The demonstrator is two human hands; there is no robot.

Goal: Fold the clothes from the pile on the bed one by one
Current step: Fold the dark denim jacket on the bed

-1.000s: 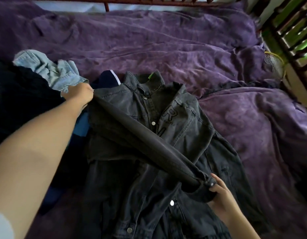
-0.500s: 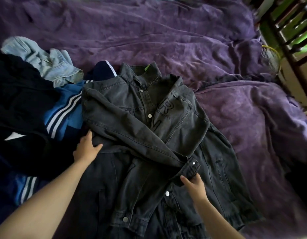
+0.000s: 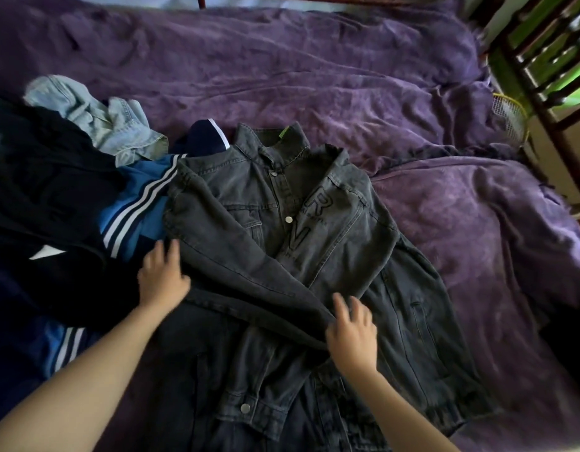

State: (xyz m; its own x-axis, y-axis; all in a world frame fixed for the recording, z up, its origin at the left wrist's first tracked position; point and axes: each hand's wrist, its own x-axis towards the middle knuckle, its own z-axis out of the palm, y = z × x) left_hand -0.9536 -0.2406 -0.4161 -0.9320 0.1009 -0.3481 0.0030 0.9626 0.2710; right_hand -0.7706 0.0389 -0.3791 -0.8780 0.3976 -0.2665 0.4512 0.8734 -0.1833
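Note:
A dark grey denim jacket [image 3: 331, 230] lies face up on the purple bedspread [image 3: 314, 70], collar away from me. Its left sleeve is folded diagonally across the chest toward the lower right. My left hand [image 3: 163, 275] rests flat with straight fingers on the jacket's left edge beside the folded sleeve. My right hand [image 3: 352, 334] lies on the cuff end of that sleeve, fingers spread and relaxed. The pile of clothes [image 3: 54, 203] sits to the left, touching the jacket.
The pile holds a light blue denim garment [image 3: 102, 122], a blue piece with white stripes [image 3: 135, 210] and black clothing. A dark wooden bed frame and window grille [image 3: 543, 60] stand at the right, with a racket head [image 3: 510, 115] beside the bed.
My left hand let go of the sleeve near the shoulder and came down to the jacket's left edge. My right hand released the cuff and now lies open on it. The sleeve lies flat.

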